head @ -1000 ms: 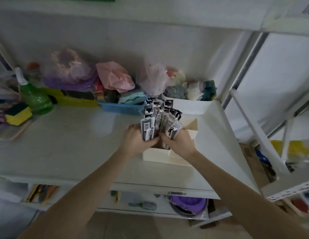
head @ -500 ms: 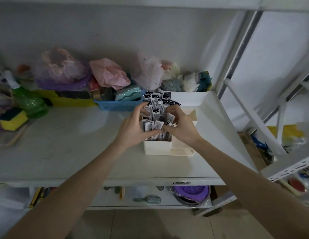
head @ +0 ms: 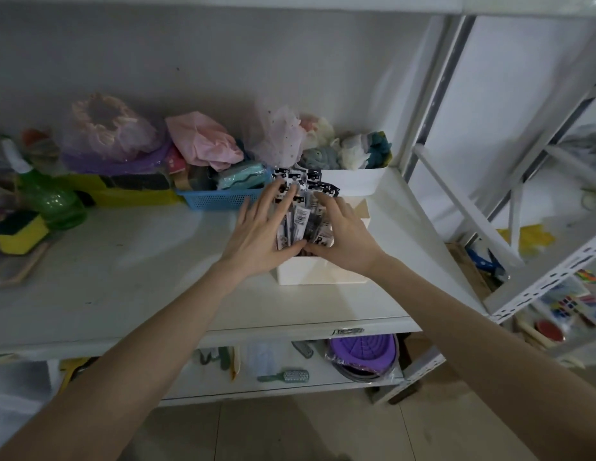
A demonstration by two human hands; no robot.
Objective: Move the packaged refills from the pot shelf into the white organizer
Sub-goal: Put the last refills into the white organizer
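A bundle of packaged refills (head: 303, 214), black-and-white packs with barcodes, stands upright in the left compartment of the white organizer (head: 319, 272) on the middle shelf. My left hand (head: 260, 234) lies flat against the bundle's left side with its fingers spread. My right hand (head: 344, 236) presses the bundle's right side, fingers extended. Both thumbs meet at the front of the packs. The organizer's right compartment is mostly hidden behind my right hand.
Behind the organizer stand a white bin (head: 351, 181) of sponges and a blue basket (head: 223, 197). A yellow tray (head: 136, 194), a green spray bottle (head: 50, 201) and a yellow sponge (head: 18, 232) sit to the left. The lower shelf holds a purple pot (head: 363, 356) and a hairbrush (head: 286, 376).
The refills have gone down into the organizer. Both hands have loosened from a closed grip to flat, spread fingers against the bundle's sides.
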